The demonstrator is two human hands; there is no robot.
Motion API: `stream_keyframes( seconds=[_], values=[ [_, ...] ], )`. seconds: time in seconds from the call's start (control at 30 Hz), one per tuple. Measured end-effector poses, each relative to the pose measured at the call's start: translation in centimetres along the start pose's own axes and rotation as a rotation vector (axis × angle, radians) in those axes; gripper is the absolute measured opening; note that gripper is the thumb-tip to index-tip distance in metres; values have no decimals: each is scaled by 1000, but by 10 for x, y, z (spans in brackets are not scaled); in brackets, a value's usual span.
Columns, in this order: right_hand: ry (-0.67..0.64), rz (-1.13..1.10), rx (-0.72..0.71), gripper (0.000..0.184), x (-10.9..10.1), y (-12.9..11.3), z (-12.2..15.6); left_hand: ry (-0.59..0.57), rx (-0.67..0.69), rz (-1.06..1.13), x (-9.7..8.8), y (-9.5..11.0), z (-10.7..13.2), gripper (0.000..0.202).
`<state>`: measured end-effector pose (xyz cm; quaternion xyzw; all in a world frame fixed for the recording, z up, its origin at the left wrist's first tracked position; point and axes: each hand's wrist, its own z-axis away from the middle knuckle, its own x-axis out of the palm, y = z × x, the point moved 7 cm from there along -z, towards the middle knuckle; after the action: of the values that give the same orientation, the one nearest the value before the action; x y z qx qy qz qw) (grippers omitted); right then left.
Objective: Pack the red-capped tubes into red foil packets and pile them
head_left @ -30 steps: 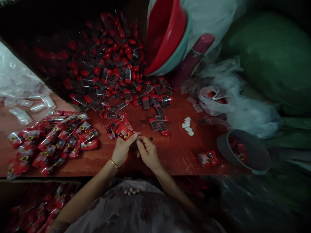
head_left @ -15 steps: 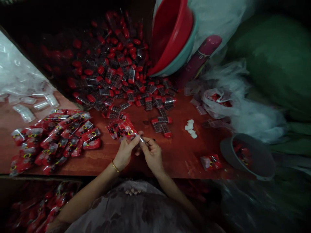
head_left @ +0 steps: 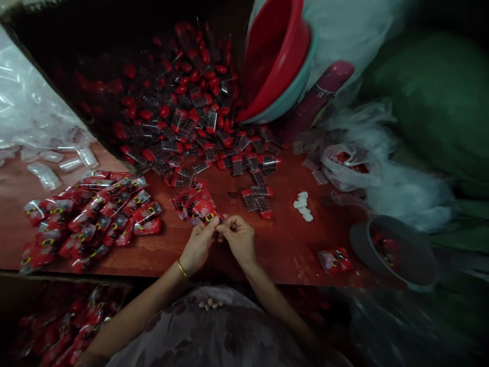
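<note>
The held sachet (head_left: 206, 210) at the bench's (head_left: 282, 250) front edge is red with a white ring and a yellow-and-black mark. The sachet pile (head_left: 91, 214) by the left edge shows the same red, yellow and black. Packets (head_left: 183, 117) at the far edge are clear with red caps and dark grids. The bench is reddish-brown and wood-grained. The red basin (head_left: 275, 51) sits in a teal basin (head_left: 301, 84). The tablets (head_left: 303, 206) are white and the bangle (head_left: 181, 267) is gold.

Dimly lit room, reddish-brown wooden table (head_left: 290, 250) seen from above its near edge, far side swallowed by shadow, red basin (head_left: 275, 51) nested in a teal basin (head_left: 296, 87) and tilted at the back, bulky green sack (head_left: 431, 102) heaped at right, crumpled white plastic (head_left: 397, 178) draped against it.
</note>
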<state>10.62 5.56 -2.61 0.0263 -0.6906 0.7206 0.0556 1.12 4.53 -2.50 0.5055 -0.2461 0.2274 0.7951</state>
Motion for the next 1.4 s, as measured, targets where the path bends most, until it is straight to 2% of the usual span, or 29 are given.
stream_keyframes(
  seconds=[0.1,0.2,0.3,0.37,0.4,0.47,0.53,0.57,0.63,0.7,0.8,0.83,0.9,0.97,1.1,1.2,1.27,1.4],
  values=[
    [72,192,-126,36,5,-7,-7,-7,-61,66,-5,-1,2,32],
    [68,450,-200,37,21,-14,-14,11,-169,69,-16,-3,6,29],
    [-14,717,-402,36,35,-31,-21,127,-163,53,-45,16,8,30],
    [-15,893,-530,35,28,-40,-27,254,-12,88,-76,50,8,31],
    [28,982,-546,35,17,-41,-31,314,108,126,-93,73,9,32],
    [183,1171,-466,38,-15,-38,-42,463,392,228,-128,119,16,34],
    [253,1321,-354,36,-42,-29,-49,555,578,298,-148,147,20,40],
    [240,1363,-333,32,-50,-23,-49,542,604,259,-148,153,18,43],
    [193,1400,-354,31,-55,-13,-43,508,569,29,-134,146,7,46],
    [165,1392,-420,33,-53,-6,-32,472,535,-420,-104,125,-6,41],
    [172,1348,-498,35,-49,-2,-18,285,586,-1172,-51,85,-24,31],
    [179,1332,-512,35,-48,-2,-15,244,593,-1341,-42,73,-28,26],
    [188,1308,-533,34,-48,-3,-13,207,597,-1546,-34,58,-32,21],
    [203,1291,-555,30,-49,-6,-13,210,597,-1613,-37,54,-34,24],
    [220,1215,-607,21,-42,-19,-10,223,627,-1588,-43,56,-33,22],
    [153,1050,-599,20,-28,-27,-5,236,633,-1530,-40,57,-30,21],
    [95,874,-517,21,-17,-27,-5,245,626,-1464,-34,60,-27,22],
    [2,485,-233,27,3,-14,-16,215,662,-1352,-16,67,-18,21]
  ],
)
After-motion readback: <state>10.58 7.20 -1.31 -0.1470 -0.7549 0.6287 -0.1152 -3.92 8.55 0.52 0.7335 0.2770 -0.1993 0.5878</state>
